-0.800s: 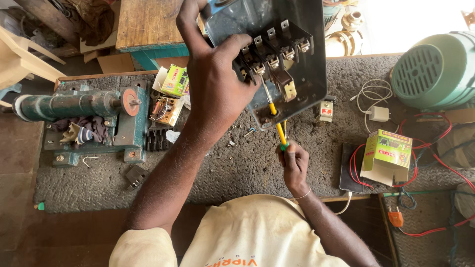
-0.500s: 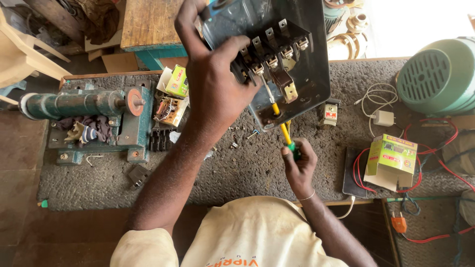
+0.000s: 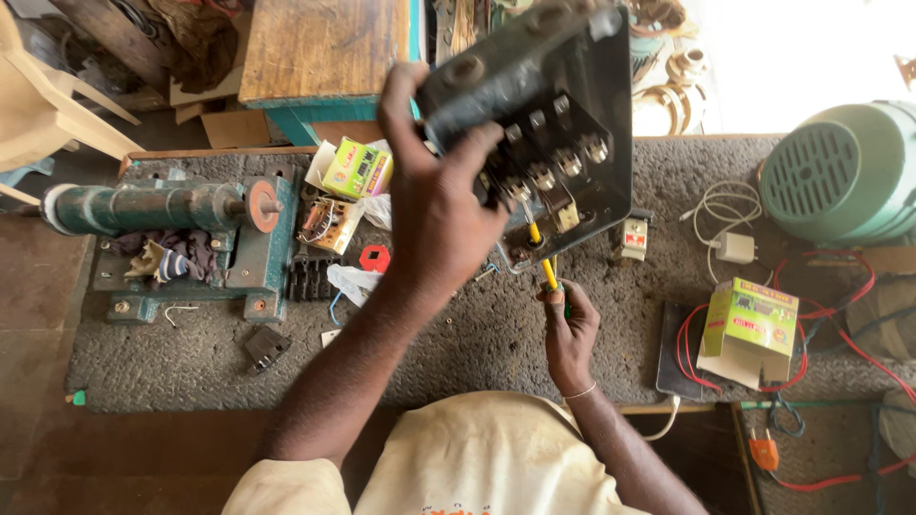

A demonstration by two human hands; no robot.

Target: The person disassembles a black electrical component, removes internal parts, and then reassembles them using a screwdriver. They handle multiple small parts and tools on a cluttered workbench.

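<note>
My left hand point(image 3: 434, 205) grips a dark metal switch box point(image 3: 544, 124) by its left side and holds it tilted above the grey workbench point(image 3: 477, 334). Several round screw terminals show inside the box. My right hand point(image 3: 570, 334) is closed around a yellow-and-green screwdriver point(image 3: 546, 269), whose shaft points up into the lower edge of the box. A thin bangle sits on my right wrist.
A green winding machine point(image 3: 181, 238) stands at the left. Small green-yellow cartons point(image 3: 355, 167) point(image 3: 749, 319) lie on the bench, along with a red part point(image 3: 374, 257), a white charger with cable point(image 3: 733, 246), red wires point(image 3: 840, 324) and a pale green motor point(image 3: 844, 172).
The box has tilted and come closer to the camera. My right hand with the screwdriver has stayed under its lower edge.
</note>
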